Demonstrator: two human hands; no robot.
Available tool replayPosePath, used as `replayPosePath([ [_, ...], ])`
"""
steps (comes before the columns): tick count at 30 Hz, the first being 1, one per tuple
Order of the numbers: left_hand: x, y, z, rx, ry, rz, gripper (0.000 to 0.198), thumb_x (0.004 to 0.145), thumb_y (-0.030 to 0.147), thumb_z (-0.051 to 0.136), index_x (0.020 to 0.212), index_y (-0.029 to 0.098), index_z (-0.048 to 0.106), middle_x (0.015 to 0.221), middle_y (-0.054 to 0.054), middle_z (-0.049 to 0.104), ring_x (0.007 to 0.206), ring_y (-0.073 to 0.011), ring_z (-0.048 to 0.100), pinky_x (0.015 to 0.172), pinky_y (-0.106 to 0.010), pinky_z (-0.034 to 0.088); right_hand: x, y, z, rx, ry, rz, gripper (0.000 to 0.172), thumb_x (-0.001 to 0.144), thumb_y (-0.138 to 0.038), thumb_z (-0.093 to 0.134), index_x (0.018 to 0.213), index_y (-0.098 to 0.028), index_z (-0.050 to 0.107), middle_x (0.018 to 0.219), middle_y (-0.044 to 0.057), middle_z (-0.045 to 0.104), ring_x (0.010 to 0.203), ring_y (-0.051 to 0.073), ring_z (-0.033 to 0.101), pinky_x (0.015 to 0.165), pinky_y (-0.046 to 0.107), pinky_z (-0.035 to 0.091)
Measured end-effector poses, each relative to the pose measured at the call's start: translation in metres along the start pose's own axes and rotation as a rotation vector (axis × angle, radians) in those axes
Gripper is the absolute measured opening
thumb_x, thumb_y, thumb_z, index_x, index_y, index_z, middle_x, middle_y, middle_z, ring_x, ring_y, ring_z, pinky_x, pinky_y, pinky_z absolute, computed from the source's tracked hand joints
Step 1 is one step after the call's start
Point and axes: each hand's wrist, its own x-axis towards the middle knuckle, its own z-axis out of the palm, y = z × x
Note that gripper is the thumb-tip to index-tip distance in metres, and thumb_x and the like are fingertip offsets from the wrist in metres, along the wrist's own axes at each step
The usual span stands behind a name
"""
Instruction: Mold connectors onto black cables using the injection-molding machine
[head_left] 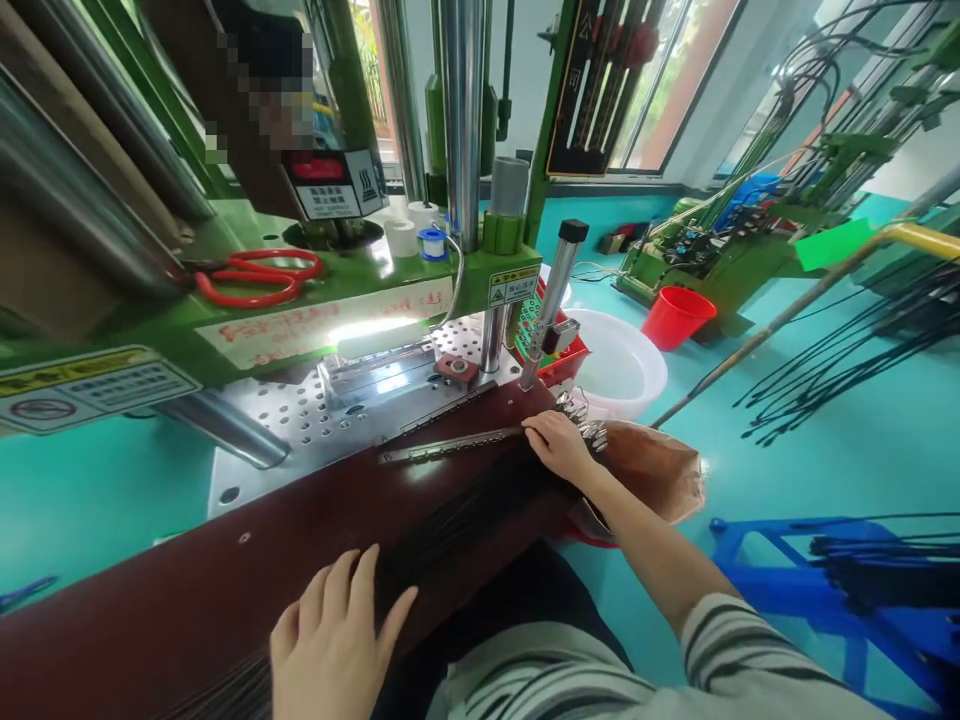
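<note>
A: Start at the left. What are the surface and the room like?

B: Glossy turquoise floor (67, 490) at the far left, beyond a long reddish-brown table (150, 580) that slants up toward the right. Behind it stands a green machine (469, 292) with a metal plate (307, 440) full of holes. Farther right come a white tub (619, 355), a brown bag (660, 460), a red bucket (679, 318), a pale wall (705, 140) and a blue rack (795, 580).

A: And the hands?

B: The left hand (330, 630) is over the near part of the table, palm down, fingers spread, gripping nothing that I can see. The right hand (559, 440) lies on the black cords (457, 520), close to some metal ends (596, 432); I can't tell whether its fingers are closed around any.

A: Where do the cords run?

B: Along the table's near side, from beside the left hand to beneath the right, the metal ends bunched by the bag.

A: Now count, left to right.

B: One pair of red-handled scissors (244, 275) and one blue-and-white spool (433, 243) on the machine; two metal strips (450, 447) on the table, one behind the other; one tub, one bag, one bucket. The cords are too bunched to count.
</note>
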Motion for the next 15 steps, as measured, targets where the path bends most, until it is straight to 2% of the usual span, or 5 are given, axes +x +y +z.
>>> replayPosePath([
  [5,0.016,-0.013,0.004,0.102,-0.055,0.019,0.048,0.083,0.048,0.037,0.112,0.014,0.054,0.105,-0.013,0.058,0.092,-0.0291,0.051,0.072,-0.038,0.036,-0.002,-0.003,-0.020,-0.162,-0.246,-0.106,0.039,0.088,-0.042,0.041,0.110,-0.014,0.054,0.088,0.010,0.063,0.085,0.022,0.055,0.078,0.033,0.039],
  [8,0.038,-0.025,0.009,0.109,-0.079,0.014,0.045,0.084,0.048,0.035,0.108,0.015,0.056,0.101,-0.011,0.058,0.090,-0.0270,0.051,0.069,-0.036,0.037,0.001,0.000,-0.021,-0.230,-0.328,-0.031,0.042,0.090,-0.043,0.035,0.115,-0.015,0.050,0.080,0.009,0.065,0.078,0.022,0.060,0.070,0.030,0.040],
  [12,0.063,-0.028,0.011,0.048,-0.112,0.021,0.043,0.084,0.047,0.036,0.104,0.015,0.056,0.099,-0.010,0.057,0.089,-0.0249,0.051,0.069,-0.034,0.038,0.015,0.007,-0.013,-0.271,-0.339,0.081,0.044,0.088,-0.043,0.038,0.124,-0.018,0.043,0.083,0.007,0.068,0.074,0.024,0.063,0.063,0.029,0.040],
  [15,0.074,-0.007,0.009,-0.065,-0.189,0.096,0.043,0.085,0.048,0.035,0.103,0.016,0.056,0.098,-0.009,0.057,0.090,-0.0232,0.051,0.074,-0.033,0.039,0.020,0.012,-0.007,-0.221,-0.267,0.092,0.041,0.088,-0.040,0.040,0.122,-0.018,0.045,0.092,0.009,0.068,0.078,0.024,0.063,0.065,0.030,0.042],
])
